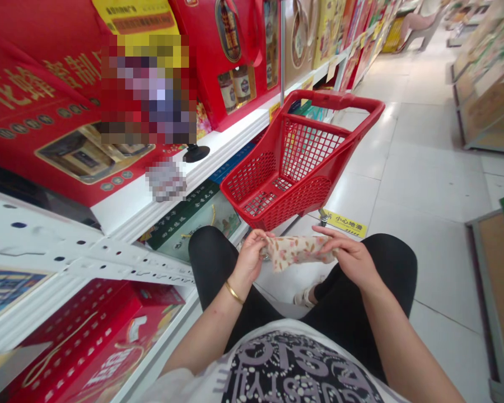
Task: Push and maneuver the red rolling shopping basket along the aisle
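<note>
A small cream cloth (300, 252) with pink and brown flowers is stretched out between my hands above my lap, its left part drooping lower than the right. My left hand (252, 253) pinches the left end between thumb and fingers. At the other end, my right hand (349, 252) grips the cloth, with one finger extended above it. The cloth's ends are partly hidden by my fingers, and its exact kind is unclear. A gold bangle (234, 292) circles my left wrist.
A red shopping cart (302, 162) stands just ahead, beside shelves (235, 134) of red gift boxes (231, 61) on the left. A yellow floor sticker (345, 223) lies near its wheel. Display stands (493, 95) line the aisle's right side. A seated person (422, 22) is partly visible farther back.
</note>
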A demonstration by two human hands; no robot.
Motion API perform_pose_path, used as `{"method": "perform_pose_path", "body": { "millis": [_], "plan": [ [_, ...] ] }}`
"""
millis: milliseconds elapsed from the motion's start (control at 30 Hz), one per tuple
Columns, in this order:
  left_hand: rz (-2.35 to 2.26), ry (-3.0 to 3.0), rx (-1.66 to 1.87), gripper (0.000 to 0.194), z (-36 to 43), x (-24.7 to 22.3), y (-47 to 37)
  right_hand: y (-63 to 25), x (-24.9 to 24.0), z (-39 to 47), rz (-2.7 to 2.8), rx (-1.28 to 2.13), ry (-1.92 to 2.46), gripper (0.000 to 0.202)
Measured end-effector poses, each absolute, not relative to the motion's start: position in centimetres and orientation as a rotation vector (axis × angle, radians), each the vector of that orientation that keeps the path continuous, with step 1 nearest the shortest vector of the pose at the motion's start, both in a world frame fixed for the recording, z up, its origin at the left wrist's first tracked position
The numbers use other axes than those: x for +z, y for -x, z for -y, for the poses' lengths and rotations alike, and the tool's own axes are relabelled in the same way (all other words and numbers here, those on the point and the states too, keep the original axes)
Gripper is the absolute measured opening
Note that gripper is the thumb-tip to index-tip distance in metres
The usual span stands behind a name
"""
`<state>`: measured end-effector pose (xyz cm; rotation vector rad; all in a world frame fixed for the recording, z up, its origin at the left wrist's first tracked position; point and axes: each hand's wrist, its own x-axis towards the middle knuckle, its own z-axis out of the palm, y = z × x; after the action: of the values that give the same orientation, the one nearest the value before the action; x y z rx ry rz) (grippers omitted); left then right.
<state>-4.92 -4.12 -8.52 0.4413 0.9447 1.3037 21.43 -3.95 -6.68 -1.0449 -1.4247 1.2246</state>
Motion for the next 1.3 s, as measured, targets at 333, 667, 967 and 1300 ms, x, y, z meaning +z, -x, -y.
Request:
{"method": "perform_pose_path", "body": {
  "millis": [333, 667, 967, 1300],
  "plan": [
    [-1.002, -0.258, 1.060, 0.044, 4.5, -11.0, 3.5, -21.1, -10.7, 2.0, 1.092, 1.327, 1.549, 0.039],
    [-1.021, -0.296, 1.217, 0.057, 4.6, -10.2, -0.3, -15.9, -9.3, 4.9, 1.281, 1.420, 1.289, 0.044],
    [-0.912, -0.332, 1.046, 0.039, 4.1, -8.7, 1.5, -16.5, -11.6, 4.3, 0.907, 1.855, 1.182, 0.050],
    [-0.850, -0.354, 1.058, 0.042, 4.9, -7.6, 3.3, -16.5, -8.5, 4.3, 0.949, 1.710, 0.974, 0.080]
  ]
}}
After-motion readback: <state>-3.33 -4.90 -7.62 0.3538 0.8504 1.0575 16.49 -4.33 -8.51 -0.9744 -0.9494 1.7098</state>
